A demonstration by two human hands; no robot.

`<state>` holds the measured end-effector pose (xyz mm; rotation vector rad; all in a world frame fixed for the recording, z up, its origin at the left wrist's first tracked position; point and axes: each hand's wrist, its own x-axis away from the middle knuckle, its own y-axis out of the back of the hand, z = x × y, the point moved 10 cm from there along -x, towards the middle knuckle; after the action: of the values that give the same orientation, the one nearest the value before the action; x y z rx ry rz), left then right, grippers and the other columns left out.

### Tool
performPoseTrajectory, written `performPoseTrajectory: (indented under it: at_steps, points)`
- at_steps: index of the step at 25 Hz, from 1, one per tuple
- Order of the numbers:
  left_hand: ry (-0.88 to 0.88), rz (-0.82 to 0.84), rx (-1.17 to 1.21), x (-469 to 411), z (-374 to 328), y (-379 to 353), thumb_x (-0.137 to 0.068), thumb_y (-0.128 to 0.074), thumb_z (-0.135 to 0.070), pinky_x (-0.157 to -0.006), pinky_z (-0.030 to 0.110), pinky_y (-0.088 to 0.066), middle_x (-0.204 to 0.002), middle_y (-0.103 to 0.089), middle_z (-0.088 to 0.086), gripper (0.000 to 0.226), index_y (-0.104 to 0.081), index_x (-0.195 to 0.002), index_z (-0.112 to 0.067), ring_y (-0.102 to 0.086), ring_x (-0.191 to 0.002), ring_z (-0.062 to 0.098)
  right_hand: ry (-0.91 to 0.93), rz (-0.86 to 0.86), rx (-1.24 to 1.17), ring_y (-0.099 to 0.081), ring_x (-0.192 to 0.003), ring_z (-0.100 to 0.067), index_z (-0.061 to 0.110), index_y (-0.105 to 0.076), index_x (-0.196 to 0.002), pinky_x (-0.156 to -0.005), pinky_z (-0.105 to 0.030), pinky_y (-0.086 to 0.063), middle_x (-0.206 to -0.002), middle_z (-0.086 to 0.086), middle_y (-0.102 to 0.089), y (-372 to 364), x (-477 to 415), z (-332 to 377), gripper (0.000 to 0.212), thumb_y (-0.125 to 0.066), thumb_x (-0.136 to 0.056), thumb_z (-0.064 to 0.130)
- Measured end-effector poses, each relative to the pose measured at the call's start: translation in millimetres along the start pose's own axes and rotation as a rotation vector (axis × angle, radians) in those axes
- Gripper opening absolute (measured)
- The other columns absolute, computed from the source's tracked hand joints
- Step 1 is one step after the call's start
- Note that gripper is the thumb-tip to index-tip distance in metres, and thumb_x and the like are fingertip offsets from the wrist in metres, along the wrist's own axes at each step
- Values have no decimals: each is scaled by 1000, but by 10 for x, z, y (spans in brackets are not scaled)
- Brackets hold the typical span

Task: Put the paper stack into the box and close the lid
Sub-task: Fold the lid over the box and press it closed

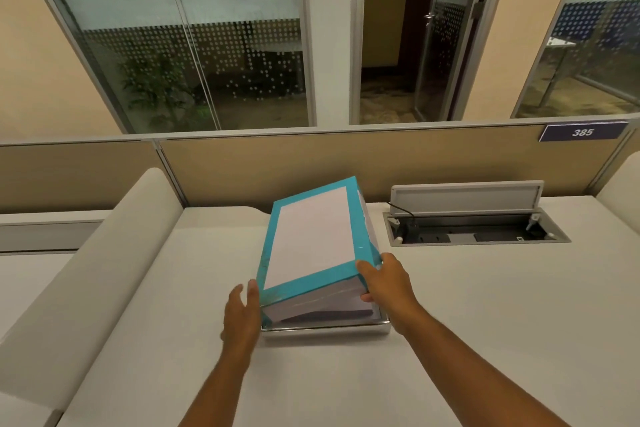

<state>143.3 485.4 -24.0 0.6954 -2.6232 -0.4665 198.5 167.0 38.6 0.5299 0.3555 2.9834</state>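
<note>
A box with a teal-framed clear lid (277,236) sits in the middle of the white desk. The lid is tilted, its near edge raised above the box's shiny base (325,326). A white paper stack (322,302) shows under the lid and through its clear panel. My right hand (384,282) grips the lid's near right corner, thumb on top. My left hand (242,312) rests flat against the box's near left corner with fingers extended.
An open cable hatch (474,229) with a raised grey flap lies in the desk to the right of the box. A beige partition (311,163) runs behind the desk. Rounded white dividers stand at the left (104,246) and far right.
</note>
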Motion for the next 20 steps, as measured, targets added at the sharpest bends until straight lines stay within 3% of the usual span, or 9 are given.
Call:
performPoseTrajectory:
  at_steps: [1, 3, 6, 10, 15, 20]
  points:
    - [97, 85, 95, -7, 61, -80, -103, -30, -70, -87, 40, -57, -119, -69, 9, 73, -53, -145, -16, -68, -103, 24, -15, 2, 4, -71, -90, -23, 23, -46, -121, -62, -27, -65, -109, -1, -59, 8, -10, -39, 36, -67, -97, 38]
    - [118, 185, 126, 18, -5, -170, -110, -35, -49, -65, 27, -53, -101, -68, 6, 53, -59, -136, -9, -65, -87, 17, -44, 4, 12, -71, -87, -24, 22, -46, -121, -59, -25, -64, -110, -3, -60, 19, -41, -124, 35, -66, -97, 39]
    - [50, 209, 98, -2, -69, -208, -111, -42, -38, -49, 15, -55, -102, -70, 12, 39, -59, -133, -10, -68, -84, 19, -77, 1, 18, -69, -83, -23, 20, -46, -123, -54, -22, -61, -112, -4, -61, 53, -95, -236, 35, -62, -99, 40]
    - [55, 207, 152, -29, -36, -263, -111, -47, -35, -58, 24, -60, -108, -73, 14, 30, -58, -134, -19, -72, -89, 22, -147, 15, 88, -70, -77, -23, 18, -48, -121, -55, -23, -62, -112, -6, -64, 106, -168, -408, 34, -55, -102, 45]
    - [114, 146, 259, -60, 7, -206, -109, -54, -32, -67, 33, -59, -108, -72, 14, 22, -61, -126, -20, -69, -89, 21, -201, 34, 200, -70, -68, -23, 19, -50, -121, -72, -38, -68, -107, -6, -66, 142, -232, -676, 38, -43, -103, 52]
    - [237, 138, 210, -100, 193, -151, -102, -67, -29, -73, 40, -60, -107, -76, 15, 31, -64, -127, -12, -72, -95, 27, -168, 31, 342, -68, -73, -20, 19, -52, -118, -68, -33, -67, -99, -5, -64, 175, -203, -816, 37, -41, -104, 52]
